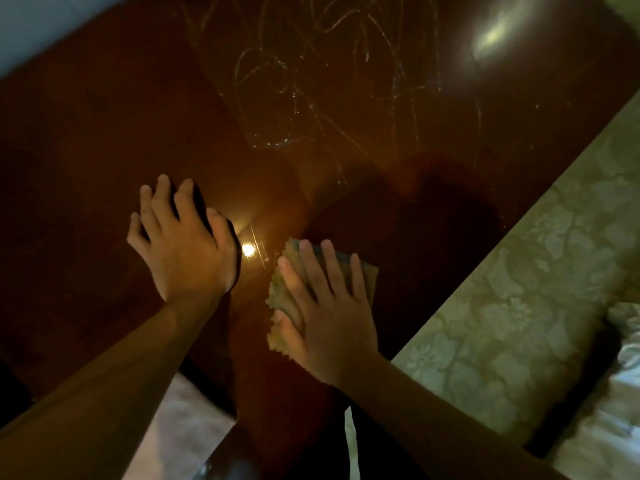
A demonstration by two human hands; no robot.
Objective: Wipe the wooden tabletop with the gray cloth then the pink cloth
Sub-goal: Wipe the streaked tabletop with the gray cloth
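A dark, glossy wooden tabletop (104, 161) fills most of the view, with pale scribbled scratch marks at its far middle. My right hand (325, 306) lies flat with straight fingers on a gray cloth (282, 285) and presses it onto the wood near the front. The cloth's zigzag edge shows to the left of my fingers. My left hand (183, 244) rests flat on the bare tabletop beside it, fingers spread. No pink cloth is in view.
A pale floral-patterned cushion or mattress (519, 323) runs along the table's right edge. White fabric (620, 393) lies at the lower right. A lamp glare (248, 250) reflects between my hands, another glare (495, 32) at the far right.
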